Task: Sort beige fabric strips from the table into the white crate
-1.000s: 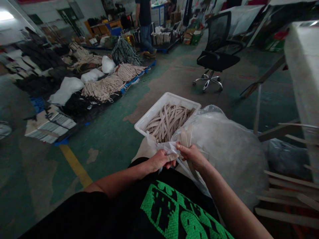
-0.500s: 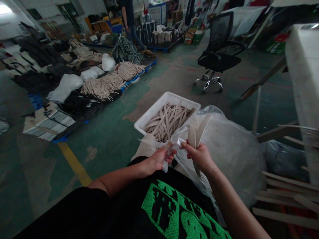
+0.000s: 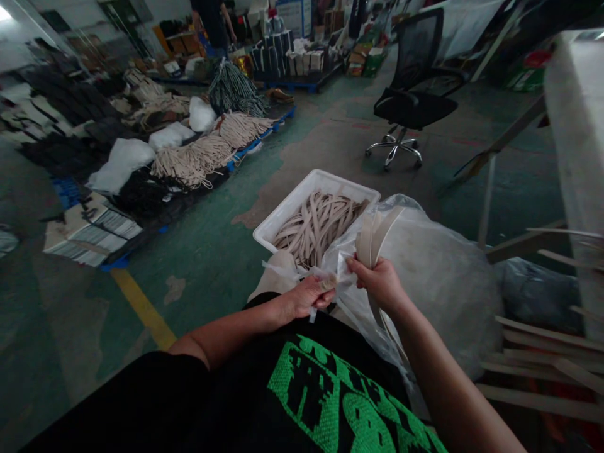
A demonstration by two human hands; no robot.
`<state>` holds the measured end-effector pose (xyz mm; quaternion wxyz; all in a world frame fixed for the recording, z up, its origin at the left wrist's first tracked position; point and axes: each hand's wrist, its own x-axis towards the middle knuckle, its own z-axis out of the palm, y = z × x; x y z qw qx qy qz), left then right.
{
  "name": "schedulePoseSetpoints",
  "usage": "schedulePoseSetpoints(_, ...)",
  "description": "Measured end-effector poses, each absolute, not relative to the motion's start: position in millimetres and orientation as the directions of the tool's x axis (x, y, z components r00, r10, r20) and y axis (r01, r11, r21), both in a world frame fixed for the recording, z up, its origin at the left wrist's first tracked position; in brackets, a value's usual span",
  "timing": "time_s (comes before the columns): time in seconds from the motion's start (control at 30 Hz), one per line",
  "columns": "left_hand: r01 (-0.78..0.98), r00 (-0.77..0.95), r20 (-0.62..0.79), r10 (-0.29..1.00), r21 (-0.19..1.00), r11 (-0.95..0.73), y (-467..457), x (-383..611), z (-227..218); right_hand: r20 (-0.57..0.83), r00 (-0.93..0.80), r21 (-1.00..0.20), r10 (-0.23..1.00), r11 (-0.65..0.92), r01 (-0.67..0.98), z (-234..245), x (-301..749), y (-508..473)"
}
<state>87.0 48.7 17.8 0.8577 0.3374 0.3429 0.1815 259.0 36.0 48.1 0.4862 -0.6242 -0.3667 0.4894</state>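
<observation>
My left hand (image 3: 306,296) is closed, pinching a thin clear plastic wrapper (image 3: 315,278) close to my lap. My right hand (image 3: 380,283) is closed round a bundle of beige straps (image 3: 372,238) that stands up from my fist, its loose ends hanging below my wrist. The two hands almost touch. Just beyond them a white plastic bin (image 3: 302,198) on the floor holds several loose beige straps (image 3: 316,226). A large clear plastic bag (image 3: 438,277), full and bulging, lies to the right of the bin, under my right arm.
A black office chair (image 3: 415,94) stands on the green floor ahead. Piles of beige and dark cords (image 3: 198,157) and white sacks lie on pallets to the left. A person (image 3: 212,22) stands far off. A white table (image 3: 576,145) and wooden slats (image 3: 542,352) are at right.
My right hand has lifted the strap bundle higher, more of it now standing above the fist. The left hand keeps pulling the wrapper. The person far off has walked left.
</observation>
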Motion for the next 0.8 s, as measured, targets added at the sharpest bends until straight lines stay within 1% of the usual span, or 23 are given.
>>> schedulePoseSetpoints(0.13,-0.034,0.689,-0.445,0.572,0.769,0.639,48.0,86.5,22.1,-0.226,0.264,-0.97,0.938,-0.241,0.025,43.4,259.4,40.7)
schedulePoseSetpoints(0.23,-0.037,0.677,-0.424,0.601,0.796,0.604,48.0,81.9,24.1,-0.231,0.254,-0.971,0.939,-0.239,-0.003,46.3,265.1,38.9)
schedulePoseSetpoints(0.3,-0.057,0.667,-0.394,0.632,0.819,0.571,47.7,78.7,24.0,-0.297,0.168,-0.955,0.94,-0.288,-0.074,49.1,271.0,34.4)
schedulePoseSetpoints(0.37,-0.082,0.652,-0.378,0.657,0.826,0.557,47.8,76.5,23.4,-0.388,0.019,-0.912,0.921,-0.381,-0.152,49.7,277.2,27.9)
schedulePoseSetpoints(0.43,-0.116,0.649,-0.375,0.662,0.811,0.573,48.8,75.2,23.6,-0.457,-0.133,-0.858,0.88,-0.475,-0.194,47.3,282.3,21.2)
schedulePoseSetpoints(0.5,-0.183,0.645,-0.38,0.663,0.766,0.617,51.0,74.8,25.5,-0.485,-0.214,-0.824,0.848,-0.525,-0.212,42.6,285.4,15.8)
schedulePoseSetpoints(0.57,-0.271,0.632,-0.414,0.655,0.673,0.688,54.2,74.9,28.8,-0.487,-0.234,-0.81,0.841,-0.536,-0.238,38.1,286.7,12.8)
schedulePoseSetpoints(0.7,-0.434,0.601,-0.527,0.602,0.417,0.799,62.2,75.1,32.6,-0.463,-0.189,-0.809,0.866,-0.5,-0.31,36.9,286.1,13.2)
schedulePoseSetpoints(0.73,-0.462,0.595,-0.545,0.591,0.37,0.806,64.1,74.7,31.7,-0.457,-0.176,-0.81,0.872,-0.49,-0.321,38.2,285.6,13.8)
schedulePoseSetpoints(0.8,-0.481,0.6,-0.564,0.567,0.313,0.819,67.2,73.5,27.8,-0.449,-0.155,-0.816,0.88,-0.474,-0.329,41.6,284.1,15.1)
